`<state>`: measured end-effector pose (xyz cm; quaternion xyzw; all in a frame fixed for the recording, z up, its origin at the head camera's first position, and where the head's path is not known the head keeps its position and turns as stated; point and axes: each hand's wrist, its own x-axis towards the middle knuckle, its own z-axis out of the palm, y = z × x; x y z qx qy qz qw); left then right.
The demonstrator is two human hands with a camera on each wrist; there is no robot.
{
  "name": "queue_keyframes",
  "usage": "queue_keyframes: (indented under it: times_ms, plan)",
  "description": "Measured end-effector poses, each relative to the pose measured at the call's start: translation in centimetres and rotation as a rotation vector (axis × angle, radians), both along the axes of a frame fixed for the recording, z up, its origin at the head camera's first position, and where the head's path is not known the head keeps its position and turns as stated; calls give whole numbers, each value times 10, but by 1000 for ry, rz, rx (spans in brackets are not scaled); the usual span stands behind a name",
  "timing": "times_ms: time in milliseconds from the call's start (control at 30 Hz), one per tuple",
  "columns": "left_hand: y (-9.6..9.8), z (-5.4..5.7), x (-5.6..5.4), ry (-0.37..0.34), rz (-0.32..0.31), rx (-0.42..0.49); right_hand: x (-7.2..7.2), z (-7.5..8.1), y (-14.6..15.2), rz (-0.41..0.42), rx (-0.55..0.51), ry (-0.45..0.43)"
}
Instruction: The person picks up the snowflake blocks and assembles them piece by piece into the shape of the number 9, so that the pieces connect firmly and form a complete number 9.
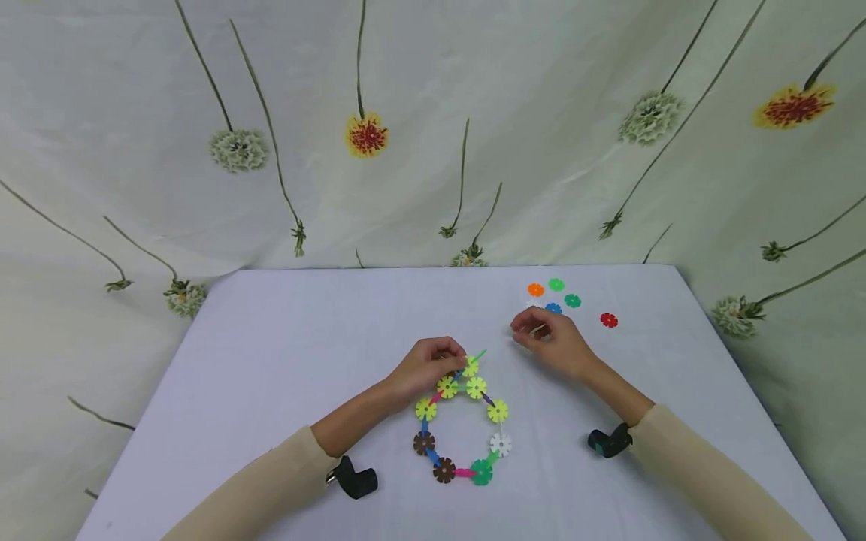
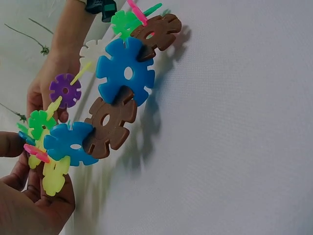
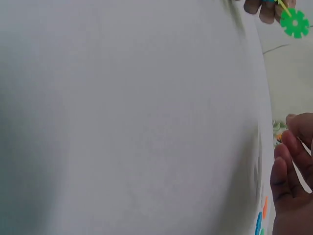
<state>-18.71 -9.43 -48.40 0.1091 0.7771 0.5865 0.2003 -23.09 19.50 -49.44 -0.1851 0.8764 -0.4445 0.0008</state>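
Observation:
My left hand point(image 1: 425, 370) pinches the top of a ring of interlocking notched flower discs point(image 1: 443, 471). The ring has yellow, brown, green and white discs, linked by others seen edge-on. A light green disc point(image 1: 479, 355) sticks up from its top. In the left wrist view, the ring hangs from the left thumb and fingers, with blue discs point(image 2: 126, 72) and brown discs point(image 2: 111, 121) nearest the camera. To the right, my right hand point(image 1: 555, 342) hovers just in front of the loose discs. Its fingers point(image 3: 282, 169) are loosely bent, and nothing shows between them.
Loose discs lie at the table's back right: orange point(image 1: 536, 289), light green point(image 1: 556, 285), dark green point(image 1: 572, 300), blue point(image 1: 553, 308) and red point(image 1: 609, 320). A whitish one is partly hidden by the right hand. Behind the white table point(image 1: 304, 315) hangs a flower-patterned cloth point(image 1: 419, 75).

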Motion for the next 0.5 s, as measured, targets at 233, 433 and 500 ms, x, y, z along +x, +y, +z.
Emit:
queue_keyframes:
  times_ms: [233,433,500]
  plan:
    - [-1,-2,1,-12,-2,9,-30,-1,15,-162,181,-9]
    - [0,-2,0,-52,8,19,-50,5,20,-199,371,10]
    - [0,-2,0,-61,13,22,-53,6,19,-210,393,-8]
